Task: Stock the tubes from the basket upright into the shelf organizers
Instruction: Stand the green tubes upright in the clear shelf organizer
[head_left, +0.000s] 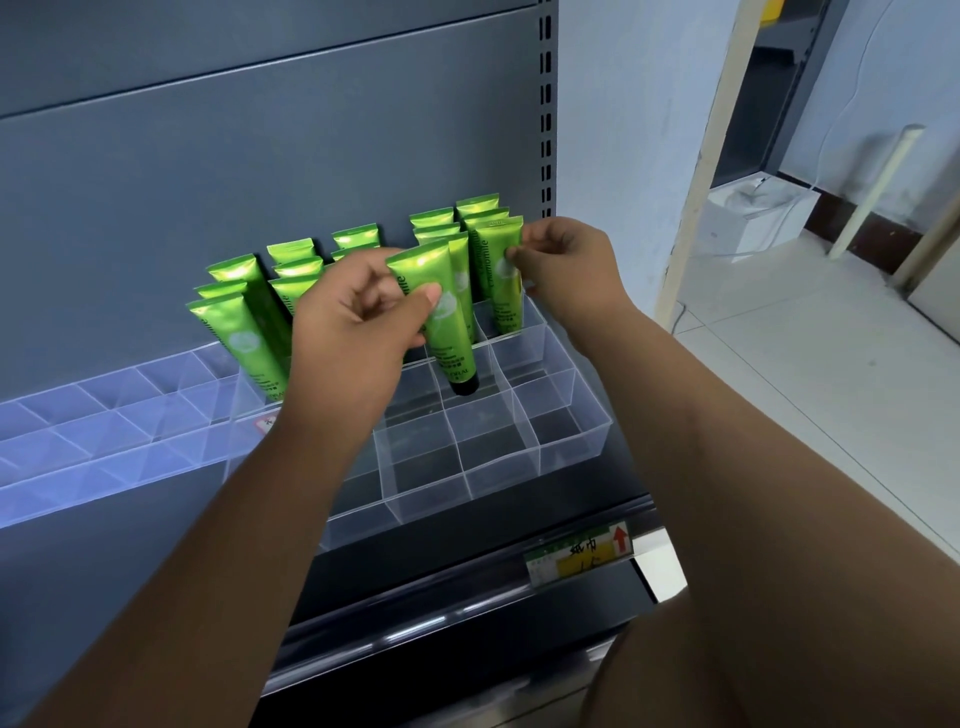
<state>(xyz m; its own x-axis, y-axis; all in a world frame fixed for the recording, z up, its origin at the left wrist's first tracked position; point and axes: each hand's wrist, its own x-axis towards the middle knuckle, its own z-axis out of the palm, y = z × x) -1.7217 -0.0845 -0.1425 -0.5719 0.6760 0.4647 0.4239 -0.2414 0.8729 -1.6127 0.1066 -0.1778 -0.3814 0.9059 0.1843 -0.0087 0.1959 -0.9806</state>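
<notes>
A price label (579, 552) is fixed to the shelf edge, and a white box (753, 213) is seen on the floor, well apart. The middle tubes are partly hidden by the left hand (358, 322), by which a green tube (453, 349) is gripped, cap down in a compartment of the clear organizer (571, 421). A standing tube (493, 291) in the rightmost column is pinched by the right hand (566, 265). The back rows are filled with upright tubes (291, 254).

Left hand (358, 317) pinches near tube (453, 338), right hand (569, 265) pinches far tube (493, 283)
</notes>
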